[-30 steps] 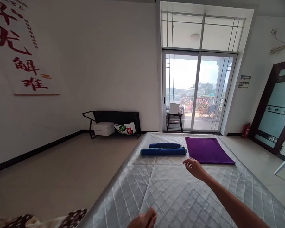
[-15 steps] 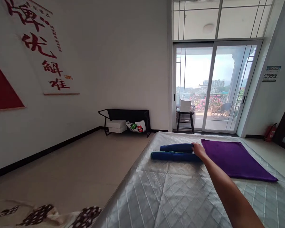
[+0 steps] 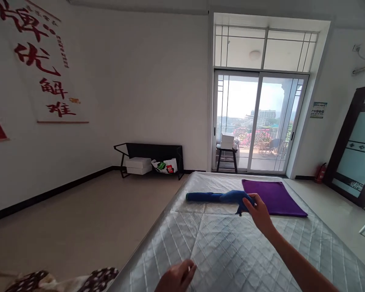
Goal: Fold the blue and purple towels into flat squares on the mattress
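Note:
My right hand point(image 3: 257, 211) grips a blue towel point(image 3: 239, 196), lifted a little above the bed-like padded surface, one corner hanging below my fingers. Behind and left of it lies a rolled blue towel point(image 3: 200, 197) with a green edge; where the two overlap I cannot separate them. Beyond my right hand a purple towel point(image 3: 280, 198) is spread flat. At the bottom of the view my left hand point(image 3: 177, 278) hovers over the silver quilted cover point(image 3: 182, 235), fingers curled in, nothing visible in them.
A black bench frame point(image 3: 153, 149) with white boxes point(image 3: 138, 165) and a printed bag point(image 3: 166, 166) stands by the wall. Sliding glass doors point(image 3: 258, 121) are at the back, a fire extinguisher point(image 3: 320, 173) to their right. A patterned blanket point(image 3: 88, 280) lies at lower left.
My right hand has lifted one blue towel off the surface and drawn it nearer. My left hand has come into view at the bottom. The camera view has shifted right and up.

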The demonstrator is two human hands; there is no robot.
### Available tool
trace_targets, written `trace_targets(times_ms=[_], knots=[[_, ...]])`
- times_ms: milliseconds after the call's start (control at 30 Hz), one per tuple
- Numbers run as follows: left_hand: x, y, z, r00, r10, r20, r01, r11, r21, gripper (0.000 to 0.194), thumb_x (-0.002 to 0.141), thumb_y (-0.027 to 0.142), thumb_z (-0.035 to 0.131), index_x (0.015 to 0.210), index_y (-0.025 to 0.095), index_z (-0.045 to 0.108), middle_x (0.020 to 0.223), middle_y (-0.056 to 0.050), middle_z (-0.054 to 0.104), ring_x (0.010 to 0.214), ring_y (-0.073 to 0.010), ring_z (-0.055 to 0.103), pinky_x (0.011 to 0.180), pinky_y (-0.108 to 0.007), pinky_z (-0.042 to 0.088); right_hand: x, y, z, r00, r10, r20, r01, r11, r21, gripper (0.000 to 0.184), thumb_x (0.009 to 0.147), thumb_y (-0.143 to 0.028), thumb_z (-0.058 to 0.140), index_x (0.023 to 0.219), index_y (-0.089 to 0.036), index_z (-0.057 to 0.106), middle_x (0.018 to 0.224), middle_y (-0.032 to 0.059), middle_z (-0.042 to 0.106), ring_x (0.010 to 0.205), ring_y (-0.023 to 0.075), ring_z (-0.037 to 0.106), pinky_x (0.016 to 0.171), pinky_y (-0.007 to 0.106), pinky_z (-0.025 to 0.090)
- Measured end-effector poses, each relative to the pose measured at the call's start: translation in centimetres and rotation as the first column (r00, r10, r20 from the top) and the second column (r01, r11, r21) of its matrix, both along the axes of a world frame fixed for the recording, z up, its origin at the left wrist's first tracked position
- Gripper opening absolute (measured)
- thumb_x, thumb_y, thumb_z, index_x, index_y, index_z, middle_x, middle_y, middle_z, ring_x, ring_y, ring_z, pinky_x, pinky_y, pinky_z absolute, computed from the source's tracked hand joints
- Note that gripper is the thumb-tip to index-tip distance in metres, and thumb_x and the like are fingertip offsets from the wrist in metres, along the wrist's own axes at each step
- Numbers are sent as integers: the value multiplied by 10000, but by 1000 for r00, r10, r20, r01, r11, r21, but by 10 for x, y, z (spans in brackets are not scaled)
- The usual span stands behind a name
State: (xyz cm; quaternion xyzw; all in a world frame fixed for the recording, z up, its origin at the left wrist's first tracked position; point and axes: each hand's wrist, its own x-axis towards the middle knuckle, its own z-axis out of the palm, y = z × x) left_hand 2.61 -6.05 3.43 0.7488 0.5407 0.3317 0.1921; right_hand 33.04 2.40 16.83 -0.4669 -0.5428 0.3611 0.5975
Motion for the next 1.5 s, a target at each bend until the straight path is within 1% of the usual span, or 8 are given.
trace_targets(times_ms=[200,433,600,733,867,1033,1267,1500], knots=[[85,-61,59,946,-147,288,156,988,-9,391,814,569,593,1006,233,649,913,-49,731,815,-216,669,740,-321,533,-22,-119,-24,942,189,-278,-281,895,-347,562,578,-687,788,810,-208,606,709,-33,591,665,150,603,521,281,564],[120,-112,80,753,24,658,24,998,-63,339,843,531,617,969,223,555,875,-29,722,806,-200,694,746,-320,553,-31,-194,3,825,370,-428,-485,852,-198,503,704,-638,727,1000,-231,730,909,31,702,869,202,675,838,397,572],[114,-129,88,671,12,741,83,992,-91,406,798,555,675,983,220,541,940,-55,747,871,-217,713,790,-330,569,-33,-209,4,887,403,-225,-441,884,-155,507,669,-518,817,1094,-261,717,893,6,724,849,185,675,821,365,555],[109,-142,96,788,20,615,77,989,-130,381,844,575,598,1001,230,556,840,-22,723,783,-203,694,691,-317,573,-37,-215,2,929,360,-85,-368,923,-115,427,698,-484,793,1051,-251,734,879,9,723,818,178,654,782,329,543],[93,-139,112,912,40,408,-105,985,137,312,761,515,692,876,233,626,859,-28,658,767,-192,635,732,-346,568,-34,-221,3,946,317,67,-310,947,-88,290,748,-466,743,929,-239,748,827,0,669,683,131,603,607,250,510],[85,-133,127,920,-155,359,126,987,102,361,766,367,649,1108,253,649,1037,-52,683,839,-185,661,638,-277,572,-29,-226,7,919,368,140,-354,928,-118,320,827,-533,648,836,-220,718,898,-7,602,461,48,529,403,202,412],[104,-154,119,926,-259,273,273,962,-11,659,694,194,583,1346,282,557,1087,-53,711,855,-192,666,734,-314,595,-30,-229,12,942,248,226,-263,964,36,243,858,-468,635,966,-265,712,964,16,616,802,140,656,740,285,568],[106,-145,101,899,-230,373,259,966,-27,457,702,218,576,1146,258,681,1109,-58,720,955,-219,678,774,-311,594,-29,-247,-23,975,136,178,-150,986,69,148,863,-340,607,974,-259,662,987,39,641,934,184,638,850,351,569]])
